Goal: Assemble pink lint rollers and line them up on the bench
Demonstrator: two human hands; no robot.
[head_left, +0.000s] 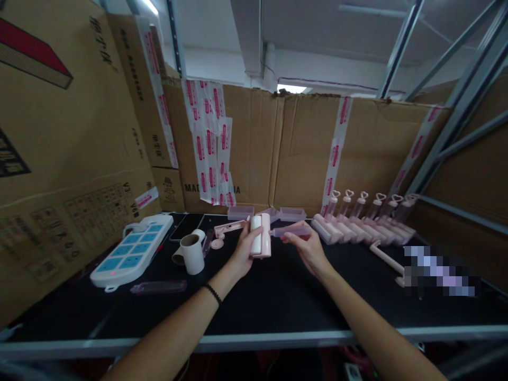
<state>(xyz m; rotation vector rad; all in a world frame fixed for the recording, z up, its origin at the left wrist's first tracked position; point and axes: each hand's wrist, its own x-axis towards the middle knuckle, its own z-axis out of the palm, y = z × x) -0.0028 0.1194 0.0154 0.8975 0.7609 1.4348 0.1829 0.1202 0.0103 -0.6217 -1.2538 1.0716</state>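
Note:
My left hand (240, 251) is closed around a pink lint roller head (265, 243) with a white paper roll in it. Between the fingers of my right hand (312, 250) is a translucent pink handle (292, 230), pointing left. Its narrow tip meets the side of the roller head; I cannot tell how far it goes in. Left of my left hand lie a pink roller arm (230, 227), small round pink caps (216, 243) and upright white paper rolls (192, 255). Another translucent handle (161, 287) rests on the black table nearer the front.
Several lint rollers (344, 228) with heart-shaped ends stand in a row at back right. A pink arm (389, 260) lies before them. At left are a power strip (133, 253) and a dark phone (186, 226). Cardboard (254, 153) walls the back; a metal edge (278, 341) runs along the front.

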